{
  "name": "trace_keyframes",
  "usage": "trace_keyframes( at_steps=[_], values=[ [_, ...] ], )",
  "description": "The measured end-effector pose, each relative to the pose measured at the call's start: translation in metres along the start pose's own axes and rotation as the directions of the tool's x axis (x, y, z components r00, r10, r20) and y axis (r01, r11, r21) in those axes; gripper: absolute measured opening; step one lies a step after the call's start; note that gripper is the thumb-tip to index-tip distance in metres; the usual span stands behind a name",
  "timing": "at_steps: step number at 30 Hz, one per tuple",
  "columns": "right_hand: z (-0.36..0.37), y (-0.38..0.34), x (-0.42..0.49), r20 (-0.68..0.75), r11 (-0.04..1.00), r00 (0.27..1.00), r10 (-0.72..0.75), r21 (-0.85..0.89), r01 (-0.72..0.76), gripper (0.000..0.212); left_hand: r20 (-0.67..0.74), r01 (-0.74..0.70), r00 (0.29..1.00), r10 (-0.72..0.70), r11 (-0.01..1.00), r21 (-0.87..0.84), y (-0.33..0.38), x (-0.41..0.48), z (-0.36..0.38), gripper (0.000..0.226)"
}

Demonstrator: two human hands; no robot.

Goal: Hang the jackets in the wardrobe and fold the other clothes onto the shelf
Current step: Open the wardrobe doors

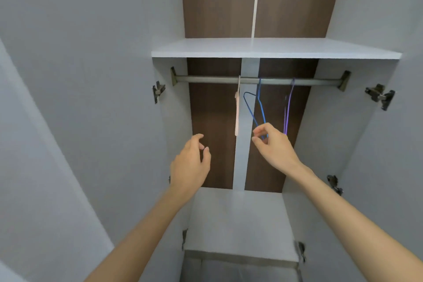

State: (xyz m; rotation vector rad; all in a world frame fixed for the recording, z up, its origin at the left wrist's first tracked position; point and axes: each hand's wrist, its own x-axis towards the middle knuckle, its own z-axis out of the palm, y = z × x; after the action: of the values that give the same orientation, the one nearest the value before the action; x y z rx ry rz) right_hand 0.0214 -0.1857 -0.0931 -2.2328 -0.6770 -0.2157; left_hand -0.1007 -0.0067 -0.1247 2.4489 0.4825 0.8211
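2 bare arms reach into the wardrobe: right hand pinches a blue hanger on the rail; left hand hovers loosely curled, holding nothing.

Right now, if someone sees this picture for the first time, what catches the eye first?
The right hand, near the centre, pinches the bottom of a blue hanger hooked on the wardrobe rail. A pink hanger hangs to its left and a purple hanger to its right. The left hand hovers open nearby.
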Motion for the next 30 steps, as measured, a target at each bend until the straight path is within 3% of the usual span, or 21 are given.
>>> trace_keyframes(
  at_steps=[11,17,21,26,30],
  values=[
    [0.063,0.077,0.176,0.078,0.992,0.996,0.031,0.123,-0.040,0.033,0.059,0.041,0.997,-0.044,0.998,0.056,-0.009,0.170,0.107,0.040],
    [0.111,0.091,0.264,0.223,0.930,0.956,0.192,0.271,-0.250,0.061,0.135,0.004,0.991,-0.013,0.998,0.065,-0.030,0.227,0.149,0.041],
    [0.130,0.103,0.289,0.261,0.914,0.933,0.249,0.257,-0.315,0.076,0.182,-0.007,0.983,-0.008,0.997,0.083,-0.043,0.247,0.165,0.043],
    [0.118,0.119,0.294,0.095,0.990,0.990,0.106,0.083,-0.114,0.059,0.201,-0.039,0.979,0.022,0.996,0.081,-0.048,0.271,0.180,0.048],
    [0.092,0.122,0.289,0.094,0.998,0.996,0.003,0.061,-0.008,0.041,0.146,-0.121,0.983,0.109,0.989,0.079,-0.036,0.289,0.193,0.057]
  ],
)
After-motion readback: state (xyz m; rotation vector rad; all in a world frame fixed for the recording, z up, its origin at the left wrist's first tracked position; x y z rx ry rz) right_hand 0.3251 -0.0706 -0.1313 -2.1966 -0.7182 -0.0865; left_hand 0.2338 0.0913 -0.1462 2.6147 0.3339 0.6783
